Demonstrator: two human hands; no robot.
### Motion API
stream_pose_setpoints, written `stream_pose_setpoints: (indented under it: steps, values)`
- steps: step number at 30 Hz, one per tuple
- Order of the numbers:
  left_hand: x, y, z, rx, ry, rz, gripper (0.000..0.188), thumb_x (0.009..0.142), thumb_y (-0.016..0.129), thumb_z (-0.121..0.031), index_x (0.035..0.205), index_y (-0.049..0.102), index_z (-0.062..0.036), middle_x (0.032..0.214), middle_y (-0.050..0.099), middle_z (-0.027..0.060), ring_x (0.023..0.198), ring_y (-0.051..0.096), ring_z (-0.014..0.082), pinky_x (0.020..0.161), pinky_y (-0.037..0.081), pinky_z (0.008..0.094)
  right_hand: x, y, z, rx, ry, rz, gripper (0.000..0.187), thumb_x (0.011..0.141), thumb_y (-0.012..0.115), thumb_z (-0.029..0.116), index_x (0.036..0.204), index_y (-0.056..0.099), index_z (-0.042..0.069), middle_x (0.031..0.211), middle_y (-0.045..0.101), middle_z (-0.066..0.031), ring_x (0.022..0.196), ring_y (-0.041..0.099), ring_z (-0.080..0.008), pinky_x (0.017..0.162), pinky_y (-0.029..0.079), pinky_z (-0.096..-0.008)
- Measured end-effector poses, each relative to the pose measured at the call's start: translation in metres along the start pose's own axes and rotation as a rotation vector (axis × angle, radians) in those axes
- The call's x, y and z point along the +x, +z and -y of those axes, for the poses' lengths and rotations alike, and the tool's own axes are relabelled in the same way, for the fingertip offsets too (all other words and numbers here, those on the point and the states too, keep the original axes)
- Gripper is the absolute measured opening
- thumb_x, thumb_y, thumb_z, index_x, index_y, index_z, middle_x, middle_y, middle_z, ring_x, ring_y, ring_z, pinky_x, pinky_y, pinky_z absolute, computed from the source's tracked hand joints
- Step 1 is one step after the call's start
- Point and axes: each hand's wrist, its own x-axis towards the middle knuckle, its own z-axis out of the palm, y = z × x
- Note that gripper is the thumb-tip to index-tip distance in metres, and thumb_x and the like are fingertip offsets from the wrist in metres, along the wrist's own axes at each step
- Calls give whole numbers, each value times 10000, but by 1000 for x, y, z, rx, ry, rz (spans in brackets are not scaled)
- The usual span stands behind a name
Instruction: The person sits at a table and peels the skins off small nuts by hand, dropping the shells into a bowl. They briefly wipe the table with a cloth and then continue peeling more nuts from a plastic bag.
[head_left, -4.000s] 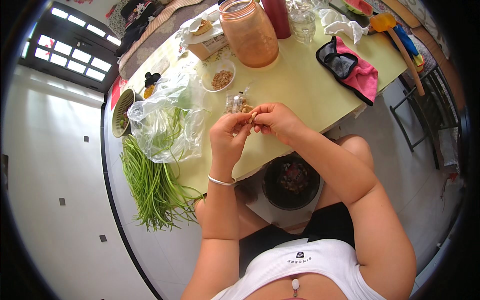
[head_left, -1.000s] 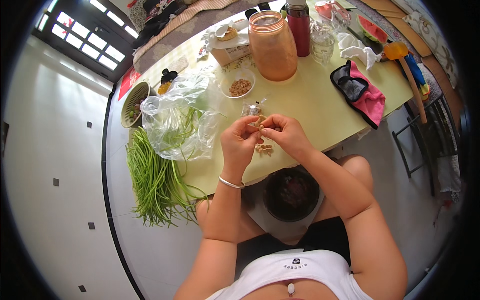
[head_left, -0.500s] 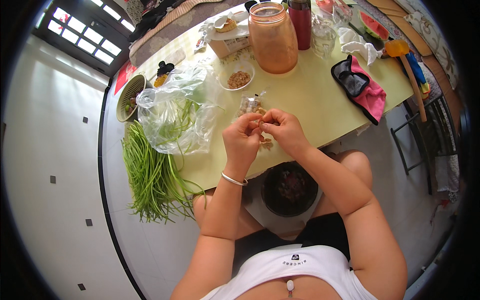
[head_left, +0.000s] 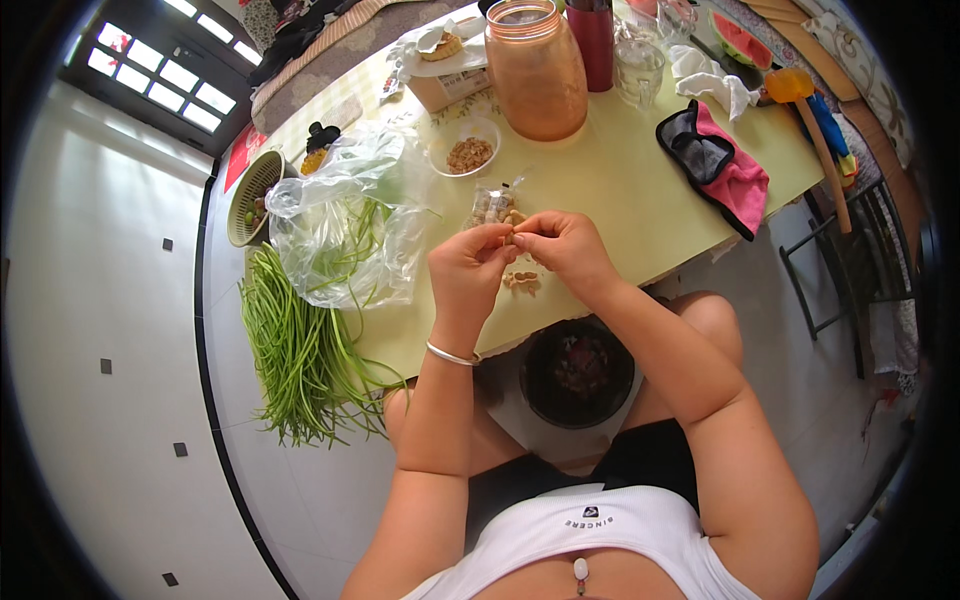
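Between my fingertips, just over the near part of the table, is a peanut (head_left: 510, 236). My left hand (head_left: 468, 264) pinches it from one side, with thumb and forefinger closed. From the other side the fingertips of my right hand (head_left: 566, 250) press on it. Part of the peanut is hidden by the fingers. Opened peanut shells (head_left: 522, 282) lie on the table right below my hands. Just beyond my fingers is a small clear packet of peanuts (head_left: 490, 203). Farther back stands a white bowl (head_left: 442, 164) with shelled peanuts (head_left: 468, 155) in it.
Green stalks (head_left: 300, 350) hang over the table's left edge beside a clear plastic bag (head_left: 345, 225). A big orange-brown jar (head_left: 537, 80) stands at the back. To the right lie a pink and black cloth (head_left: 715, 165) and an orange-headed mallet (head_left: 790, 86). A dark bin (head_left: 577, 375) sits between my knees.
Both hands have shifted slightly left, and the fingers have changed their grip on the peanut. The shells below the hands show more openly now. The whole view has moved a little.
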Motion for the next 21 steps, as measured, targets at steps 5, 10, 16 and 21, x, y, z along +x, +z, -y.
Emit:
stream_pose_setpoints:
  steps: [5, 10, 16, 21]
  values:
    - [1, -3, 3, -28, -30, 52, 196, 766, 660, 120, 955, 683, 71, 841, 708, 116, 748, 678, 152, 683, 566, 253, 2, 0, -1, -32, -54, 9, 147, 823, 669, 123, 858, 713, -13, 764, 678, -30, 732, 585, -65, 671, 468, -224]
    - [1, -5, 2, -73, -75, 92, 176, 770, 647, 120, 930, 683, 58, 787, 698, 97, 703, 678, 135, 643, 548, 242, 2, -4, -1, -84, 2, 19, 147, 806, 687, 131, 838, 720, -8, 738, 675, -15, 694, 573, -57, 635, 459, -224]
    - [1, -2, 0, 63, 4, 61, 150, 764, 622, 133, 884, 675, 60, 774, 694, 94, 669, 671, 131, 609, 544, 241, 4, -3, -6, -4, 34, 16, 138, 795, 693, 124, 816, 719, -10, 714, 653, 0, 669, 546, -53, 608, 439, -226]
    - [-1, 3, 3, 242, 116, 47, 140, 757, 603, 140, 855, 664, 61, 745, 682, 97, 640, 666, 136, 581, 536, 245, 5, -1, -14, -44, -24, -17, 127, 789, 694, 113, 788, 708, -13, 697, 632, 10, 660, 534, -57, 606, 435, -230]
